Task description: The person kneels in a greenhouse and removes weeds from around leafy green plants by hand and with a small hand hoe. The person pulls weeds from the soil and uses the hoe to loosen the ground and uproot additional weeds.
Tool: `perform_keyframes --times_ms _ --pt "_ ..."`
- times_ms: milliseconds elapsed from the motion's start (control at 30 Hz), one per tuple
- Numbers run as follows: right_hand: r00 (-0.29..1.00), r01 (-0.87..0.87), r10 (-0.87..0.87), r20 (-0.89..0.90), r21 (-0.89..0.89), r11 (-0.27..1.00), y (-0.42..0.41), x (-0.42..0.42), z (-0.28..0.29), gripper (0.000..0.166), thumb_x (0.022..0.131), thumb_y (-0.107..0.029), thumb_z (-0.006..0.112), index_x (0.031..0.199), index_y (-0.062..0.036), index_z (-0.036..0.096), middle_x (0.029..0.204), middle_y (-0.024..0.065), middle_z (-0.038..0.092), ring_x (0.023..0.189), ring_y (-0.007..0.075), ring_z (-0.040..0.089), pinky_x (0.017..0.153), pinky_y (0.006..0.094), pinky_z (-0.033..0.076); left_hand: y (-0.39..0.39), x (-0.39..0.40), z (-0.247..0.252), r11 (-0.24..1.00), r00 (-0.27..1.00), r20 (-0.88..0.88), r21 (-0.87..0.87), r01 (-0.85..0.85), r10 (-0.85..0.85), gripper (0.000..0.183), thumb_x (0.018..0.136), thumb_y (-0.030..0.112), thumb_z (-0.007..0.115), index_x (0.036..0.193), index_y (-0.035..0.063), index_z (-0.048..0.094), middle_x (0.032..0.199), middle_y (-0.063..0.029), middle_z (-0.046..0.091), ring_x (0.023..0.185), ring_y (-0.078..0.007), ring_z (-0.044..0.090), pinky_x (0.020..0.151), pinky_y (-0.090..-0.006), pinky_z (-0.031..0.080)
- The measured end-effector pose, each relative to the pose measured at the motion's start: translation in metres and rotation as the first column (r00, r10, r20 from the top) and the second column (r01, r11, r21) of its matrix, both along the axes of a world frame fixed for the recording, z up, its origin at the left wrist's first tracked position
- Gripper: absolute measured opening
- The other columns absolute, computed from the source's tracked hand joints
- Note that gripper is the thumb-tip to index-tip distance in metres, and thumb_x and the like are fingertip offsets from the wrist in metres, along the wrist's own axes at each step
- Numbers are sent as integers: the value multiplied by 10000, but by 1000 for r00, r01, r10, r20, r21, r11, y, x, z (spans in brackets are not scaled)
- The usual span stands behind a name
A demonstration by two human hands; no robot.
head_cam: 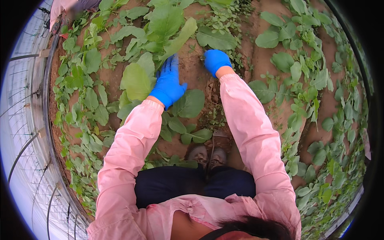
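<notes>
My left hand (169, 82), in a blue glove, lies with fingers stretched out against the base of a large leafy plant (166, 22). A broad yellow-green leaf (136, 81) stands to its left, and a dark green leaf (189, 103) spreads below the thumb. My right hand (216, 61), also gloved in blue, is curled close to the soil, just below a wide green leaf (217, 39) and beside small low weeds (238, 58). Its fingertips are hidden, so whether it grips anything does not show. Bare brown soil (191, 64) separates the two hands.
A thin-handled tool with a flat metal blade (220, 133) is by my shoes (216, 157). Rows of leafy plants (300, 87) run along the right. At left, a dark rail (48, 90) borders plastic greenhouse sheeting (22, 120). Another person (61, 10) is at the upper left.
</notes>
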State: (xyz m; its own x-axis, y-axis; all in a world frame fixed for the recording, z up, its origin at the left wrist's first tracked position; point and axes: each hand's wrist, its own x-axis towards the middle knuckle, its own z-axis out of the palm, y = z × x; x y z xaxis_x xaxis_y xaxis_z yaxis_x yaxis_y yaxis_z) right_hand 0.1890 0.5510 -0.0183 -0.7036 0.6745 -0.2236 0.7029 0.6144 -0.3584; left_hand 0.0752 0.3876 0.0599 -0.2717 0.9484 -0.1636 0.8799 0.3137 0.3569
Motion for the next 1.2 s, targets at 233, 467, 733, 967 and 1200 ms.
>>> perform_keyframes --times_ms 233,467,733,967,1200 --pt "979 153 -165 -122 -102 983 23 43 10 300 776 -290 566 925 -40 637 939 185 625 862 359 590 766 421 473 -4 -10 5 998 996 85 51 -43 39 938 714 210 669 1405 40 57 1407 -236 202 1296 -382 219 1065 -408 222" --pt "964 125 -147 -220 -112 986 1 20 27 439 728 -395 653 992 -46 620 966 170 624 896 340 587 771 415 472 -2 -5 3 999 995 94 28 -30 27 944 720 236 670 1411 63 50 1412 -228 199 1297 -388 215 1060 -430 225" --pt "996 81 -74 54 -135 988 9 -2 -9 327 720 -303 648 927 -50 648 952 174 627 872 339 600 768 416 486 -2 -3 10 1000 996 86 2 -25 25 954 723 246 669 1413 68 35 1414 -226 193 1301 -385 208 1059 -440 219" --pt "988 146 -153 -26 -165 975 6 -4 -32 257 735 -232 587 904 -42 625 936 204 617 861 356 597 764 428 483 -2 -2 8 1000 996 84 17 -9 7 947 720 232 673 1410 62 47 1406 -227 211 1297 -387 215 1056 -444 220" --pt "1000 -14 14 18 -7 1000 -6 -4 -13 192 777 -143 517 873 -53 657 891 174 642 823 336 623 714 418 501 -5 -4 6 1000 998 69 22 -15 13 954 712 228 681 1409 61 51 1401 -233 216 1291 -390 226 1052 -447 225"
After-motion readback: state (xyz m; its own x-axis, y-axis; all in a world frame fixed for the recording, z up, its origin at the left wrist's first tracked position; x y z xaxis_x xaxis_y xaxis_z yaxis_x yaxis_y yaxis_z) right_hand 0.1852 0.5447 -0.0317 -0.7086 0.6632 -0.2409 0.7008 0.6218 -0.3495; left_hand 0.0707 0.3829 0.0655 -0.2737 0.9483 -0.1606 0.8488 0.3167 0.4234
